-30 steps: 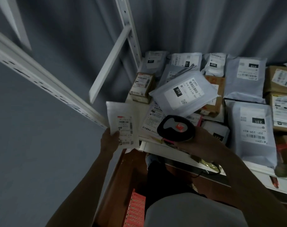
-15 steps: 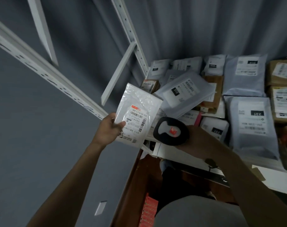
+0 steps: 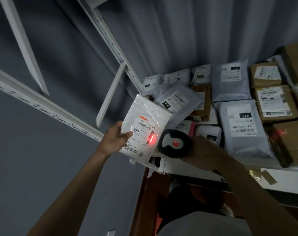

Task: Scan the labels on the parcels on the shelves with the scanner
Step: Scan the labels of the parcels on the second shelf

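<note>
My left hand (image 3: pixel 115 139) grips a flat white plastic parcel (image 3: pixel 144 120) by its left edge, thumb on the printed label, label facing me. A red glow from the scanner falls on the barcode at the label's right side. The black handheld scanner (image 3: pixel 174 143) sits just right of the parcel, held by my right hand (image 3: pixel 201 150), whose fingers are mostly hidden behind it. Behind them the white shelf (image 3: pixel 284 178) carries several grey mailer bags, among them one marked 010 (image 3: pixel 177 101) and one marked 231 (image 3: pixel 241 126).
Brown cardboard boxes (image 3: pixel 274 103) fill the shelf's right side. White perforated shelf uprights and a cross brace (image 3: pixel 110 92) rise at left against a grey curtain. Below the shelf are a brown panel and an orange carton (image 3: pixel 159 220).
My left hand has lifted the white parcel up and turned its label toward the scanner. The scanner's red light now falls on the barcode; the view has shifted left.
</note>
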